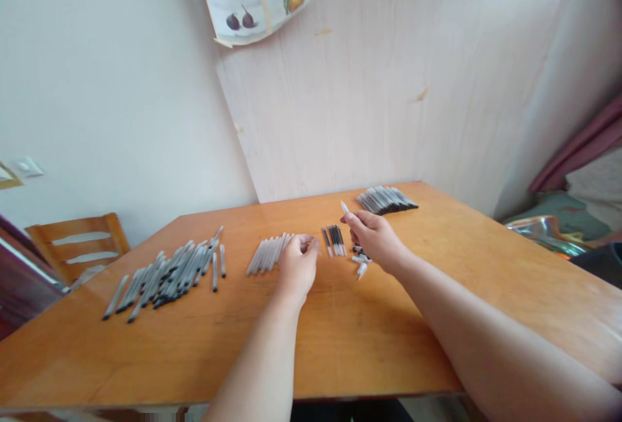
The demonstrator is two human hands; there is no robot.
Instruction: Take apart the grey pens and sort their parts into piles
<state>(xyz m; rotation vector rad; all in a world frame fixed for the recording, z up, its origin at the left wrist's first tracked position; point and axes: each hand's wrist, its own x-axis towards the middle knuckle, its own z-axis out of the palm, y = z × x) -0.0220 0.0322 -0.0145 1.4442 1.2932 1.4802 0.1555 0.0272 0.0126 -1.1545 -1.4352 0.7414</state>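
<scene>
My right hand [374, 235] is closed around a slim whitish pen [345, 206], whose pointed end sticks up past the fingers. My left hand [298, 260] has its thumb and fingers pinched together; whatever may be between them is too small to make out. Beside the left hand lies a row of clear, whitish pen barrels [266, 255]. Dark ink refills [335, 240] with pale ends lie side by side between the two hands. Small white and black pen caps [361, 266] are scattered below the right hand.
A large loose pile of grey pens with black ends [170, 273] covers the table's left part. Another stack of pens [386, 199] lies at the back right. The wooden table [379, 357] meets a wall behind. A wooden chair [80, 244] stands at the left.
</scene>
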